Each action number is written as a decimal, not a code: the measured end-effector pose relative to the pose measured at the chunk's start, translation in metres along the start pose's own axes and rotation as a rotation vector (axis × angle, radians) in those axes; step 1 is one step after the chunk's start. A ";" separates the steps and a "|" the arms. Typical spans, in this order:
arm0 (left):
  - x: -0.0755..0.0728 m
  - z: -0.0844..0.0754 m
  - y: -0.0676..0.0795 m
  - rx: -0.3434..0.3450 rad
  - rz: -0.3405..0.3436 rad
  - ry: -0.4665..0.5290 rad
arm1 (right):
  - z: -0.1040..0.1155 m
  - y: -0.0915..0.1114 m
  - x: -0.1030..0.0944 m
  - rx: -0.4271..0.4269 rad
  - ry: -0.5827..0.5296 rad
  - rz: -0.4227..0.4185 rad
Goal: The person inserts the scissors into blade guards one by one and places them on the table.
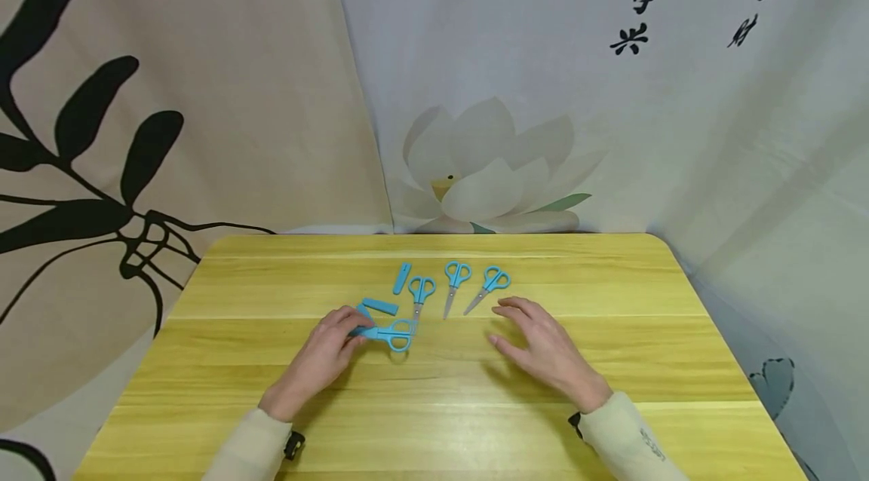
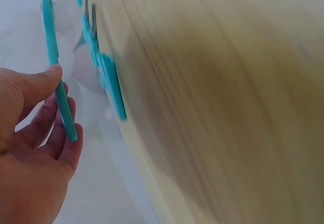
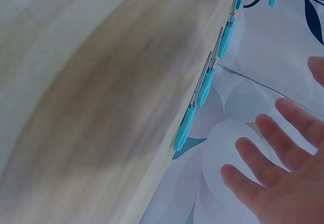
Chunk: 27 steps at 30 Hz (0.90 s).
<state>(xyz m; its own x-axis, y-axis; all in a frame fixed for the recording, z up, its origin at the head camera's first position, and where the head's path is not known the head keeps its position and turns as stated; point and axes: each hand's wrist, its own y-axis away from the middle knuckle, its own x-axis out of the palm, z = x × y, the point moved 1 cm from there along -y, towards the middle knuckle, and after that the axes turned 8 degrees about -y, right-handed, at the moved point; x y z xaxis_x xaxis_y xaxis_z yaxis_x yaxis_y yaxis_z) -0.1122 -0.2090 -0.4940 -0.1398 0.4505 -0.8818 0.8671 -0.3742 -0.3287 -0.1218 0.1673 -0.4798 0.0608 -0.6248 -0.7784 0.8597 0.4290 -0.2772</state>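
My left hand (image 1: 324, 351) pinches a pair of blue-handled scissors (image 1: 399, 338) by the blue blade cover, thumb on one side and fingers on the other. The handle loops point right, and in the left wrist view the covered scissors (image 2: 50, 31) appear edge-on, above the table. Three uncovered scissors with bare metal blades lie beyond: one pair (image 1: 421, 289) at left, one (image 1: 458, 274) in the middle and one (image 1: 496, 280) at right. My right hand (image 1: 546, 353) hovers nearby, fingers spread and holding nothing.
Loose blue blade covers lie left of the uncovered scissors: one cover (image 1: 402, 278) farther back, another (image 1: 380, 306) nearer, and a partly hidden blue piece (image 1: 364, 310) by the left fingertips. The wooden table (image 1: 441, 421) ends at a printed curtain (image 1: 489, 89) behind.
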 end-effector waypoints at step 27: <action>-0.030 0.079 0.019 -0.147 0.171 0.082 | -0.004 0.003 -0.002 -0.011 0.038 0.000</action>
<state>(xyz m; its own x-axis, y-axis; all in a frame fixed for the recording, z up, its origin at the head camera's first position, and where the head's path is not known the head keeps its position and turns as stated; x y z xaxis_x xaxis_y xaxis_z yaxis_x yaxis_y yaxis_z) -0.1294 -0.2933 -0.5008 0.0496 0.4571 -0.8880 0.9359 -0.3319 -0.1185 -0.1213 0.1729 -0.4814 0.0413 -0.6001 -0.7989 0.8541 0.4361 -0.2834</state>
